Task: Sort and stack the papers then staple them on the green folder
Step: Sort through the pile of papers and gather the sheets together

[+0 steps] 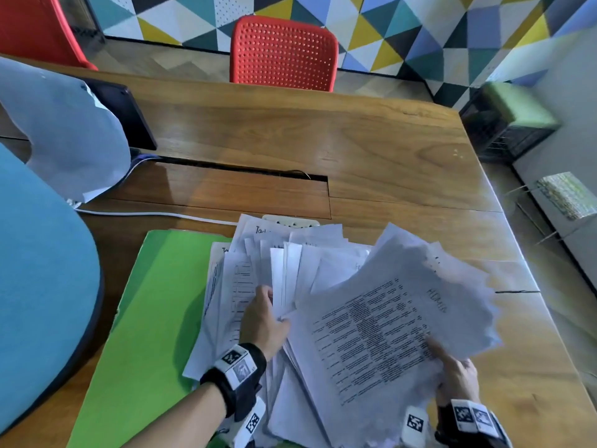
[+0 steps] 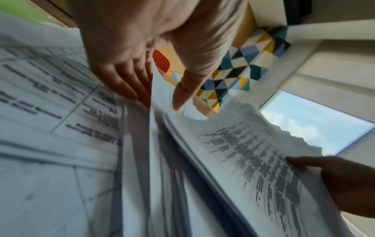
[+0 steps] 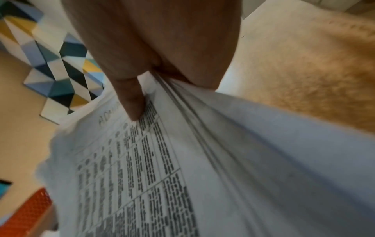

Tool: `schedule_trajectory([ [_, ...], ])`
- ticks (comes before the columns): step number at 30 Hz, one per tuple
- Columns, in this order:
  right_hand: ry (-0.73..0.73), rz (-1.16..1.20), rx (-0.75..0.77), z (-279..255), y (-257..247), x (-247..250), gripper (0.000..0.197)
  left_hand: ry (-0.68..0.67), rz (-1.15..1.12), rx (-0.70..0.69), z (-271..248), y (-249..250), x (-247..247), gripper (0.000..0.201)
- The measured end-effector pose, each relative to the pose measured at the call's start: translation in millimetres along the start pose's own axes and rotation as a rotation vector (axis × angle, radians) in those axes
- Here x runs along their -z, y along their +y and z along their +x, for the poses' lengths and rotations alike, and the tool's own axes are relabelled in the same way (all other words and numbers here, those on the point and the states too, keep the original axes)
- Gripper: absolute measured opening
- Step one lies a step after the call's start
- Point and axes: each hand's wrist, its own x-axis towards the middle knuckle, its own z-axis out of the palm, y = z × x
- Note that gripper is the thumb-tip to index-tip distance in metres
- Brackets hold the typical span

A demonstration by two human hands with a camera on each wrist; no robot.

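Note:
A green folder (image 1: 145, 318) lies on the wooden table (image 1: 371, 150) at the front left. A loose spread of printed papers (image 1: 290, 253) covers its right part. My left hand (image 1: 263, 318) is among these sheets, a few of them (image 2: 160, 89) raised on edge between its thumb and straight fingers (image 2: 129, 85). My right hand (image 1: 455, 379) holds a fanned stack of papers (image 1: 387, 318) tilted above the pile. Its thumb (image 3: 134, 109) presses on the top printed sheet (image 3: 142, 168), and its other fingers are hidden below.
A red chair (image 1: 284, 53) stands behind the table and a blue chair back (image 1: 42, 286) fills the left. A white cable (image 1: 155, 215) and a power strip (image 1: 290, 219) lie just beyond the papers. A dark screen (image 1: 129, 114) sits far left. The table's right edge (image 1: 517, 253) is close.

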Motion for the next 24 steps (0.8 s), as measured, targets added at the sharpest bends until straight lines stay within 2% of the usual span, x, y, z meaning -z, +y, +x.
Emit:
schedule_trajectory([
  [3, -0.062, -0.094, -0.116, 2, 32, 1, 0.027, -0.019, 0.123, -0.034, -4, -4, -10, 0.035],
  [5, -0.116, -0.101, -0.209, 6, 46, 2, 0.023, -0.083, 0.075, -0.044, -8, -4, -14, 0.029],
  [8, -0.093, 0.014, -0.274, 3, 50, -5, 0.014, -0.179, -0.276, -0.01, -11, -5, -14, 0.029],
  [10, -0.065, 0.087, -0.318, 0, 48, -12, 0.011, -0.292, -0.571, 0.103, -7, -3, -4, 0.034],
  [13, -0.064, 0.131, -0.39, 2, 46, -12, 0.012, -0.564, -0.937, 0.351, 3, -6, 14, 0.058],
  [15, -0.076, 0.142, -0.399, 7, 46, -7, 0.013, -0.66, -1.036, 0.373, 10, -10, 21, 0.061],
  [18, -0.003, 0.126, -0.43, 16, 53, 1, 0.021, -0.662, -0.888, 0.392, 15, -5, 20, 0.067],
  [20, 0.047, 0.149, -0.44, 30, 71, 12, 0.022, -0.562, -0.694, 0.405, 17, -1, 13, 0.062],
  [21, 0.071, 0.181, -0.409, 44, 88, 20, 0.03, -0.489, -0.564, 0.401, 18, -2, 7, 0.058],
  [22, 0.075, 0.164, -0.431, 44, 91, 22, 0.038, -0.443, -0.43, 0.402, 19, -5, -1, 0.069],
  [24, 0.074, 0.151, -0.482, 21, 75, 14, 0.028, -0.43, -0.188, 0.398, 15, -5, -14, 0.089],
])
